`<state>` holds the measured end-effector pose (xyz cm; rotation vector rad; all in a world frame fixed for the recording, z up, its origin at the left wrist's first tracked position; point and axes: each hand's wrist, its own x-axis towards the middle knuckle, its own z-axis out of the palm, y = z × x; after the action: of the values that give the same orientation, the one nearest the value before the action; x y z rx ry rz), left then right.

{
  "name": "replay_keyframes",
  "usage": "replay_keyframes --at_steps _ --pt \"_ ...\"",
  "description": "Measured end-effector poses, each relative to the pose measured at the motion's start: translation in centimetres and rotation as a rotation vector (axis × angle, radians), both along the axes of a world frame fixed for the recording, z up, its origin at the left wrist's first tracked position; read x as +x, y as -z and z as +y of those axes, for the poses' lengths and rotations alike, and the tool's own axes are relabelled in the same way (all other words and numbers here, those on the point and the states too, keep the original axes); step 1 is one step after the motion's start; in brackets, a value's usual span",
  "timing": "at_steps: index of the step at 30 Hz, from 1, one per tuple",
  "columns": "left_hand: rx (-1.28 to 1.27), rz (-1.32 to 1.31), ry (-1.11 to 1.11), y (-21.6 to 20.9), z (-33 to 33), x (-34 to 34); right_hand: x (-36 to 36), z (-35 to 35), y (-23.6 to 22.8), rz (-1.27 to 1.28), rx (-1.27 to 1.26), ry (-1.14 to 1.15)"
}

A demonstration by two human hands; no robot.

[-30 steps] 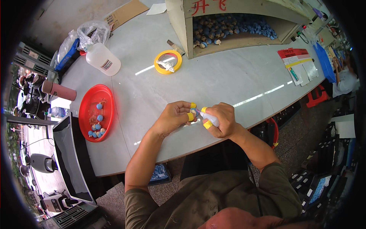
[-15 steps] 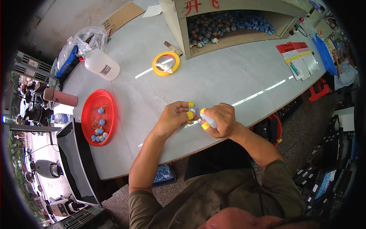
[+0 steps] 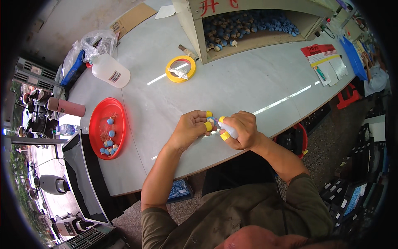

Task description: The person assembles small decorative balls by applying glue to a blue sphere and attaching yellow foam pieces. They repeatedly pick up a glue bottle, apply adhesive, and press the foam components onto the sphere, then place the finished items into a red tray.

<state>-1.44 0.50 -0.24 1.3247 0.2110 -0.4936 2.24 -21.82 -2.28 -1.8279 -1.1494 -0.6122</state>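
Note:
Over the near part of the grey table (image 3: 178, 99), my left hand (image 3: 190, 128) pinches a small blue and cream figure part (image 3: 211, 120) between yellow-wrapped fingertips. My right hand (image 3: 241, 128), also with yellow wraps on thumb and finger, is closed round a small whitish squeeze bottle (image 3: 230, 131). The bottle's tip points left and meets the small part, or nearly so; I cannot tell if they touch. Off to the left, a red oval tray (image 3: 94, 124) holds several similar blue and cream pieces (image 3: 110, 121).
A yellow tape roll (image 3: 169, 74) with crumpled white paper lies ahead. Behind it stands a shelf box (image 3: 191, 29) full of blue pieces. At left are a white jug (image 3: 110, 71), a pink flask (image 3: 68, 106) and a black bin (image 3: 81, 178). Papers (image 3: 321, 58) lie far right.
Both hands stay in nearly the same pose, the small part and the bottle still held together. The whole view has shifted very slightly.

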Motion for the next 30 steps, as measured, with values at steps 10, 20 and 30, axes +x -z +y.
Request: replay_keyframes --at_steps 10,20,30 --pt "-0.006 0.005 -0.020 -0.14 -0.02 0.00 -0.11 -0.20 0.36 -0.005 -0.002 0.003" --pt "-0.002 0.010 0.015 -0.13 0.17 0.05 -0.05 0.00 0.01 0.036 0.016 -0.009" --pt "-0.026 0.018 -0.015 -0.12 0.05 0.01 -0.03 -0.27 0.18 0.041 0.021 -0.024"
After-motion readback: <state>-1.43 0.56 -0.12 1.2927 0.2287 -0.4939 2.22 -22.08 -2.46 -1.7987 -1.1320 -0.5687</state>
